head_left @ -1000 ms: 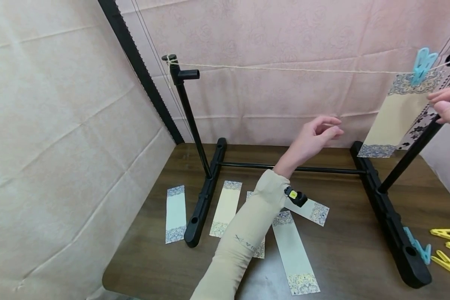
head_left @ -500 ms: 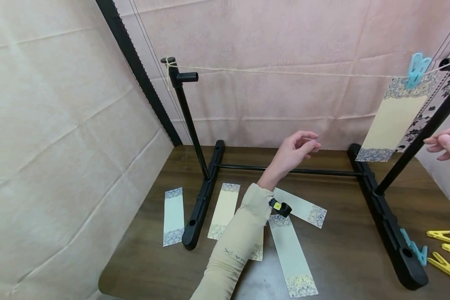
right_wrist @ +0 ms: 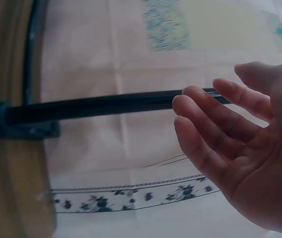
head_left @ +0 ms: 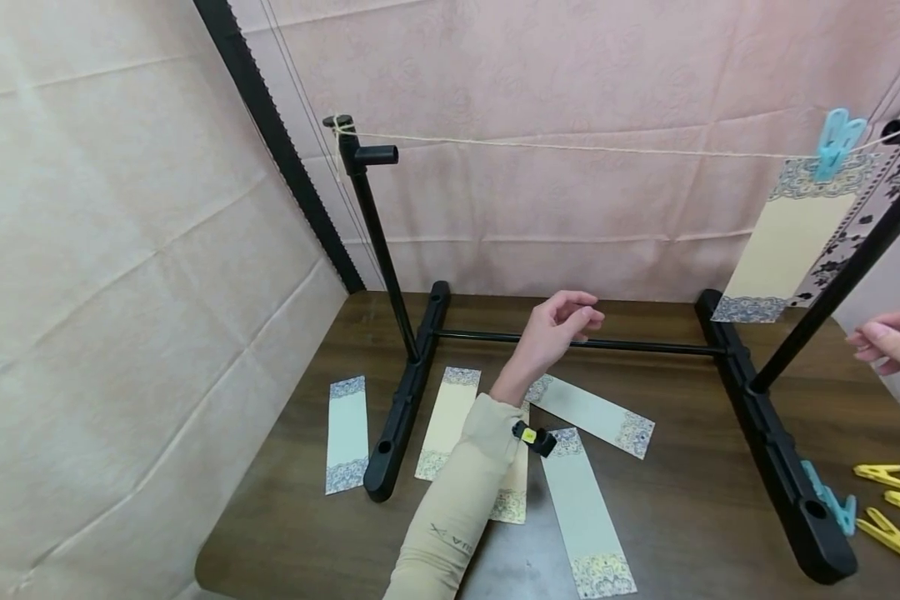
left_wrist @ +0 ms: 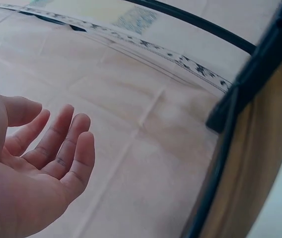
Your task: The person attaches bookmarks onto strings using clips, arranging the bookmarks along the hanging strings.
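Left hand (head_left: 551, 329) and right hand (head_left: 897, 342) both hold nothing; fingers loosely bent, slightly parted. The hanging strip (head_left: 789, 237) is held to the string (head_left: 570, 147) by a blue clip (head_left: 837, 143), near the back right corner of the surface (head_left: 697, 508); loose strips (head_left: 588, 517) lie flat, most toward its left edge. Judgement: thin paper or card, very light, flexible, easily creased, awkward to lift from flat. Best hold: gentle pinch at a patterned short end.
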Available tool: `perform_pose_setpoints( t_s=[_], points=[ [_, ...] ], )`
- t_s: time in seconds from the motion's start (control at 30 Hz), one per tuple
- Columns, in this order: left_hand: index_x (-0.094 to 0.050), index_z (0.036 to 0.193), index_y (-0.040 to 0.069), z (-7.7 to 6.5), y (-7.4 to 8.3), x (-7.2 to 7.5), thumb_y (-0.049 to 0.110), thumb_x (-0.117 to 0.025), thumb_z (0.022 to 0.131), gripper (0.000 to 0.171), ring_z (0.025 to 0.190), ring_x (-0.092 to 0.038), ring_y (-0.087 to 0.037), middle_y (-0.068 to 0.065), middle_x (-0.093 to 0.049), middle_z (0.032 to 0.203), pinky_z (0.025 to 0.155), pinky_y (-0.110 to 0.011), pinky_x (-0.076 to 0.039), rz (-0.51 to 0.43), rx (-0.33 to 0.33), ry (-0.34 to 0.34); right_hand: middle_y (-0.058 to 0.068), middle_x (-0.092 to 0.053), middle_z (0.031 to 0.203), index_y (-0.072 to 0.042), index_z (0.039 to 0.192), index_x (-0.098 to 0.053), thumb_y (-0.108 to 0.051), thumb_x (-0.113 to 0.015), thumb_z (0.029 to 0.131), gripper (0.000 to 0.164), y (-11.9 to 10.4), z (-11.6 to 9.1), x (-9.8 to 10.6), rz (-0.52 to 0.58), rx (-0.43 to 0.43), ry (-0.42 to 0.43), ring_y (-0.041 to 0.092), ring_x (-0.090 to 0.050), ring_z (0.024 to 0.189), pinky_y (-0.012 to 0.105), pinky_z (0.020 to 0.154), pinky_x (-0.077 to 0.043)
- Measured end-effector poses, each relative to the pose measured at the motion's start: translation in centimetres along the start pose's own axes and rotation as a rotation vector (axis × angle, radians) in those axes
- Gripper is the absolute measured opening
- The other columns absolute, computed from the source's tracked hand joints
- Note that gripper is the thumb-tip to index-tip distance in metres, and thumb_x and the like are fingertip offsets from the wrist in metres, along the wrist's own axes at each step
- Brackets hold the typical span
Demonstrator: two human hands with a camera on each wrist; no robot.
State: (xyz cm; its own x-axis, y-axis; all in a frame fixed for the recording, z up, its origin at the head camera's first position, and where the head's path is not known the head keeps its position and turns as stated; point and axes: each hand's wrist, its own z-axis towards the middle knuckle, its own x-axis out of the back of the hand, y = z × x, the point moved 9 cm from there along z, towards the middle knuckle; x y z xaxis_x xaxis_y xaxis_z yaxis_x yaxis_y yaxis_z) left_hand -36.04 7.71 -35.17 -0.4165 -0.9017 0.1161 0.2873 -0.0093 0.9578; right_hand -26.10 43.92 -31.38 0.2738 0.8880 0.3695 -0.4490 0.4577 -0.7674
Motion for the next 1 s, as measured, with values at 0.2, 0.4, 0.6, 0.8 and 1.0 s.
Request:
perform_pose_setpoints(
  t_s=[0.2,0.4,0.6,0.8,1.0],
  points=[
    [-0.057,0.116,0.018,-0.9,-3.0,0.9,0.025,-0.053,0.095,0.023,0.093,-0.064,-0.014,0.000,-0.066,0.101,0.074,-0.028,-0.053,0.055,0.070,0.013,-0.034,-0.058,0.076,-0.030,0.090,-0.057,-0.008,-0.050,0.094,0.023,2.4,-1.5,-0.2,-0.194,-0.126,-0.045,-0.009,-0.057,0.058,0.013,0.046,-0.043],
    [-0.057,0.117,0.014,-1.8,-5.6,1.6,0.020,-0.055,0.094,0.024,0.090,-0.063,-0.016,-0.004,-0.066,0.101,0.076,-0.034,-0.053,0.111,0.174,0.025,-0.029,-0.056,0.069,-0.017,0.088,-0.059,-0.009,-0.053,0.093,0.011,4.6,-2.5,-0.9,-0.314,-0.187,-0.166,-0.003,-0.055,0.054,0.019,0.044,-0.043],
    [-0.056,0.119,0.013,-2.5,-7.0,2.5,0.023,-0.056,0.093,0.028,0.085,-0.058,-0.008,0.002,-0.062,0.098,0.071,-0.027,-0.051,0.269,0.204,0.005,-0.013,-0.058,0.068,0.008,0.097,-0.057,-0.013,-0.049,0.096,0.023,6.1,-3.8,-2.7,-0.499,-0.189,-0.330,0.000,-0.052,0.053,0.025,0.044,-0.045],
    [-0.056,0.121,0.016,-2.9,-9.5,2.5,0.031,-0.057,0.092,0.033,0.089,-0.055,-0.008,0.009,-0.059,0.100,0.073,-0.025,-0.047,0.465,0.266,-0.104,0.007,-0.064,0.078,0.011,0.103,-0.055,-0.021,-0.048,0.097,0.033,8.3,-5.3,-3.9,-0.523,-0.286,-0.465,0.002,-0.055,0.056,0.026,0.047,-0.048],
    [-0.055,0.121,0.016,-3.5,-11.0,2.3,0.032,-0.060,0.091,0.035,0.090,-0.055,-0.009,0.007,-0.058,0.102,0.074,-0.026,-0.047,0.556,0.320,-0.195,0.005,-0.058,0.077,0.008,0.105,-0.055,-0.033,-0.049,0.096,0.042,10.9,-7.1,-4.2,-0.533,-0.443,-0.635,0.013,-0.054,0.059,0.027,0.051,-0.048]
  ],
)
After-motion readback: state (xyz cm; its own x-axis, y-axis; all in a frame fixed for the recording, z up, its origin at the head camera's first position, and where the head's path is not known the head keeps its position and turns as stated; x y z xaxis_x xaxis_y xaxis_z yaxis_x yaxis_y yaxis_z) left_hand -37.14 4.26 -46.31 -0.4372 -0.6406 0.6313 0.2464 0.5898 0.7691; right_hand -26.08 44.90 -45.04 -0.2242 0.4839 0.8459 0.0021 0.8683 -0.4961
